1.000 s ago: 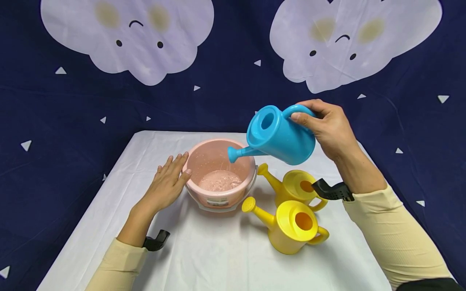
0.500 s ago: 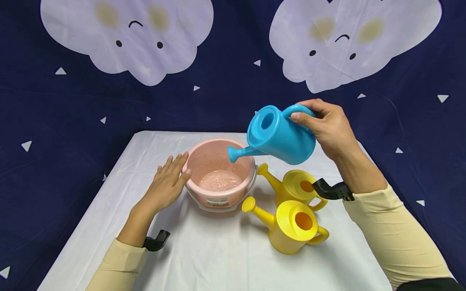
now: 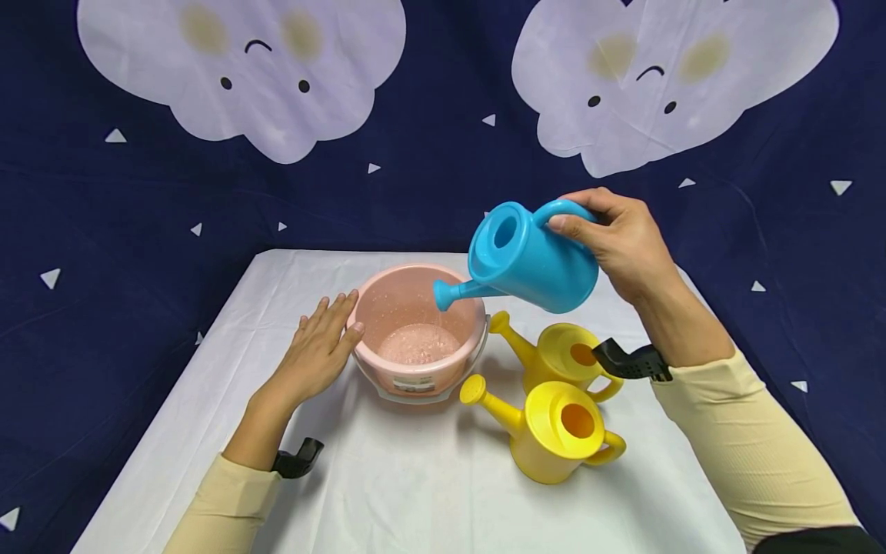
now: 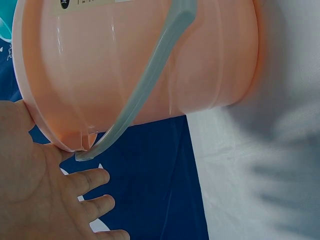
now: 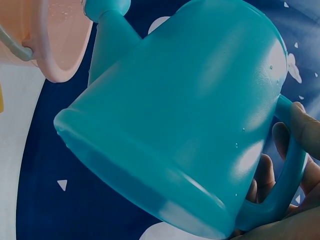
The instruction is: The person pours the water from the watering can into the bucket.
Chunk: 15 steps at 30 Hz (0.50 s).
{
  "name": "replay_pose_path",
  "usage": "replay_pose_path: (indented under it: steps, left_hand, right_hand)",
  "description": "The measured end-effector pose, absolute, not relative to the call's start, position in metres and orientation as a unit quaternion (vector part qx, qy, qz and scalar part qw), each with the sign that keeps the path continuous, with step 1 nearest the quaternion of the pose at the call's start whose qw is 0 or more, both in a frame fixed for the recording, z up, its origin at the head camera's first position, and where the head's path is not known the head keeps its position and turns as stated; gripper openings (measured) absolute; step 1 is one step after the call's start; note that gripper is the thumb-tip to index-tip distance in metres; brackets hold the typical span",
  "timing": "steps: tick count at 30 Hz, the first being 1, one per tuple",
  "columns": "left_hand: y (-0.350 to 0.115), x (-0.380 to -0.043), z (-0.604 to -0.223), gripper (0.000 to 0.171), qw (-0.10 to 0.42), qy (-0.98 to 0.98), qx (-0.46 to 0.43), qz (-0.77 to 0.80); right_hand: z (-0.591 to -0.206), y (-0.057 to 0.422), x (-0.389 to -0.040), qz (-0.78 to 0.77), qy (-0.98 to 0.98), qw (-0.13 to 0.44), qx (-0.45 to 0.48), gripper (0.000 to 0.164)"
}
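My right hand [image 3: 626, 242] grips the handle of a blue watering can [image 3: 540, 258], fingers curled through it in the right wrist view. The can is held in the air, tilted so its spout points down to the left over a pink bucket [image 3: 415, 371]. Thin streams of water fall from the spout into the bucket, where bubbly water [image 3: 418, 344] covers the bottom. With fingers straight, my left hand [image 3: 314, 350] touches the left side of the bucket's rim. A grey bail handle [image 4: 145, 90] hangs down along the bucket's outside in the left wrist view.
Two yellow watering cans [image 3: 554, 431] stand upright to the right of the bucket, one behind the other, spouts toward the left. A white cloth [image 3: 388, 485] covers the table. Behind it hangs a dark blue curtain [image 3: 443, 200] with clouds and triangles.
The blue watering can and right hand have shifted very slightly left. Water keeps falling into the bucket. The left hand has stayed at the rim.
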<state>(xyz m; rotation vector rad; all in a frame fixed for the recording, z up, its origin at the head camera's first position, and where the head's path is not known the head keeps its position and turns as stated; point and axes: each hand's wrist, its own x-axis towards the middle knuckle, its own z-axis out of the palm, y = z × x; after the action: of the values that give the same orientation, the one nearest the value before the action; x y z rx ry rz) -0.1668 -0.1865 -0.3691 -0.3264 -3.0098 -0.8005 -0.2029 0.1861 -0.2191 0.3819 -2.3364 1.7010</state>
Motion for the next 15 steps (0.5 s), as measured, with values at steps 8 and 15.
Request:
replay_pose_path:
  steps: [8,15]
  left_hand:
    - [-0.1864,-0.1669,-0.3689,0.061,0.004,-0.961,-0.103,-0.256]
    - [-0.1860,-0.1671,-0.3689,0.061,0.002,-0.961,-0.103,-0.256]
  right_hand:
    - [-0.2190,0.1836,-0.2041,0.583,-0.794,0.108,0.138,0.031]
    - [-0.2177,0.1831,-0.2035,0.568,-0.806,0.109,0.130,0.032]
